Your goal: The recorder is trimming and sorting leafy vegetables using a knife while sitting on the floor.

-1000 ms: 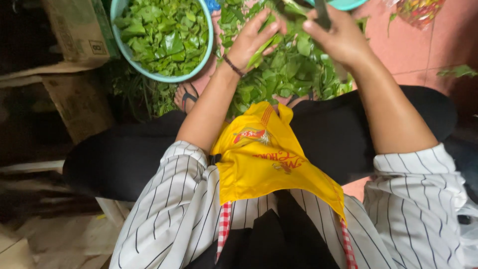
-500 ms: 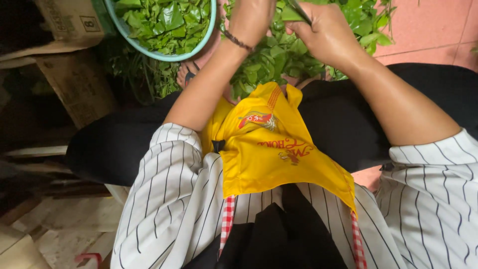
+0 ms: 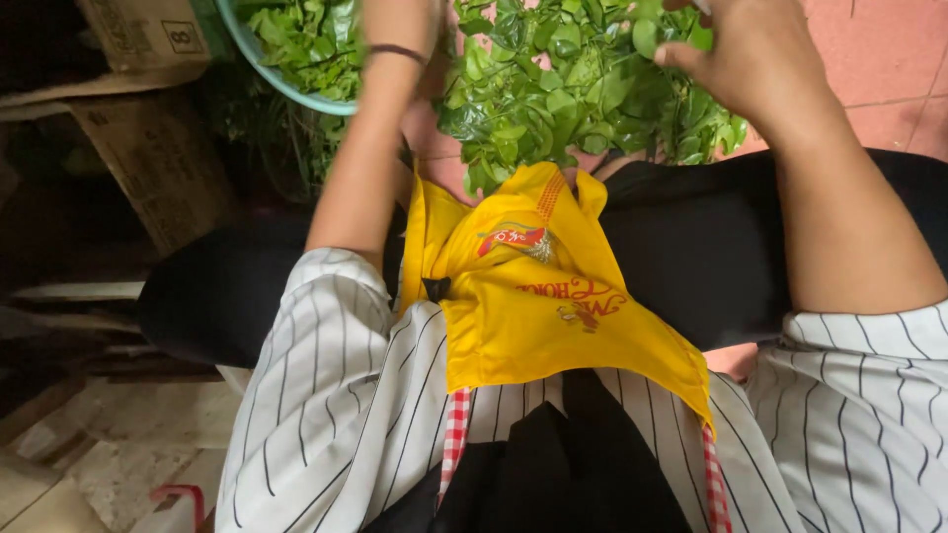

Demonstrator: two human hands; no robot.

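A heap of green leafy sprigs (image 3: 563,99) lies on the floor in front of my knees. My right hand (image 3: 760,69) rests on the heap's right side, thumb pressed onto leaves and fingers curled; its fingertips are cut off by the top edge. My left hand (image 3: 397,18) reaches up between the heap and a teal bowl (image 3: 276,84). Only its heel and the wrist with a dark band show, so its fingers are hidden. The bowl holds picked green leaves (image 3: 306,39).
A yellow cloth apron (image 3: 533,296) covers my lap over a striped shirt and black trousers. Cardboard boxes (image 3: 148,158) stand at the left beside the bowl. Reddish floor tiles (image 3: 869,49) show at the upper right. Pale rubble lies at the lower left.
The view has tilted down toward my lap, so both hands and the leaves have slid to the top edge. My left hand has gone mostly out of frame.
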